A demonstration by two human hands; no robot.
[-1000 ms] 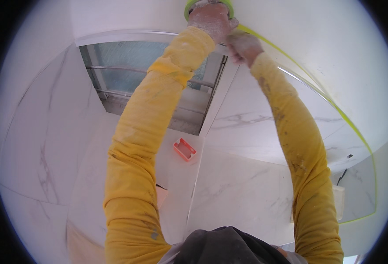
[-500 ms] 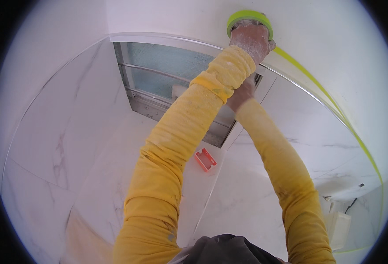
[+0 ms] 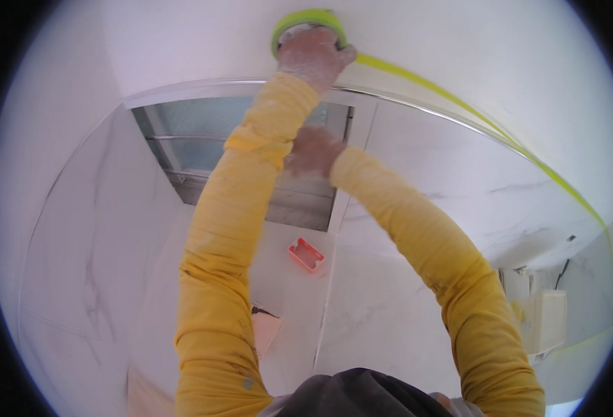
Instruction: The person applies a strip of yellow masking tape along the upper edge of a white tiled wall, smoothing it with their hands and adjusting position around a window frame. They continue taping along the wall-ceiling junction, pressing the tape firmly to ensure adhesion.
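A roll of bright yellow-green tape (image 3: 311, 17) is up against the white wall, with my left hand (image 3: 312, 57) closed around it. From the roll an unwound tape strip (image 3: 452, 99) runs to the right. Farther along, it lies over the curved-looking metal trim (image 3: 424, 109). Below my left wrist, in front of the window, is my right hand (image 3: 313, 154). Motion blur smears its fingers, and part of it is behind the left sleeve. Both forearms wear dusty yellow sleeves.
Behind my arms a recessed window (image 3: 202, 118) has frosted panes and metal bars. Marble-look panels (image 3: 452, 153) line the walls. A small red-and-white open box (image 3: 306, 255) lies below the window. A cream-coloured box-like fixture (image 3: 549, 320) is at the lower right.
My left hand has moved left along the wall with the tape roll, and more strip stretches out behind it. My right hand has also shifted left and down. The view has turned slightly.
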